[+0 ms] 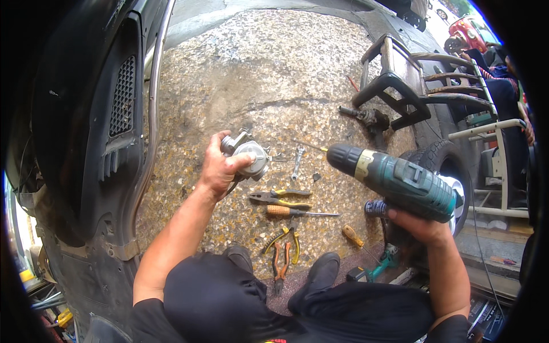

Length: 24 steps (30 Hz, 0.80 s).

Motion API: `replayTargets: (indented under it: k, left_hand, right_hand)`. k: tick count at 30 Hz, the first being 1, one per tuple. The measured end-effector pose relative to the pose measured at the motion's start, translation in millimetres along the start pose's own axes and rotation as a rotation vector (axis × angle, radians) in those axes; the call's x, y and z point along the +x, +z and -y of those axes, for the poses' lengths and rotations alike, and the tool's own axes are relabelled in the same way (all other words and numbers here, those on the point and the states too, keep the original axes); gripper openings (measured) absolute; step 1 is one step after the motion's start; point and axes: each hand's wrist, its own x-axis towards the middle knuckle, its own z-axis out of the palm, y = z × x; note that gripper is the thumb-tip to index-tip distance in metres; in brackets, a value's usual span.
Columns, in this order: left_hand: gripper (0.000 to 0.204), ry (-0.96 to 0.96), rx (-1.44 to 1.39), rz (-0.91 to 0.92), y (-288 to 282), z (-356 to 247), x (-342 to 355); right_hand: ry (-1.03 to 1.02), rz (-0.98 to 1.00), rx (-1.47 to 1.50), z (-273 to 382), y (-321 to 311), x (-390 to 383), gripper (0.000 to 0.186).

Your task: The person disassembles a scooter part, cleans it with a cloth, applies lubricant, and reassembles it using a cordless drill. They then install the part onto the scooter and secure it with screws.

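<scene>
My left hand grips a round silver metal part with fittings and a dark cable. My right hand holds a teal-and-black cordless drill by its handle, its thin bit pointing left toward the metal part, apart from it. On the speckled floor between and below my hands lie open-end wrenches, yellow-handled pliers, a long screwdriver, more pliers and a short wooden-handled screwdriver.
A black bumper stands along the left. At right are stacked chairs, a power tool, a tyre, a white metal frame and another person. A teal tool lies near my right knee.
</scene>
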Motion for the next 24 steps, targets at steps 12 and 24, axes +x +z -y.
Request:
replayTargets:
  k: [12,24]
  left_hand:
    - [0.094,0.008,0.092,0.016,2,15,2]
    - [0.095,-0.001,0.123,0.019,4,14,0]
  right_hand:
    - [0.04,0.178,-0.149,19,17,13,0.034]
    - [0.04,0.179,-0.133,16,19,14,0.033]
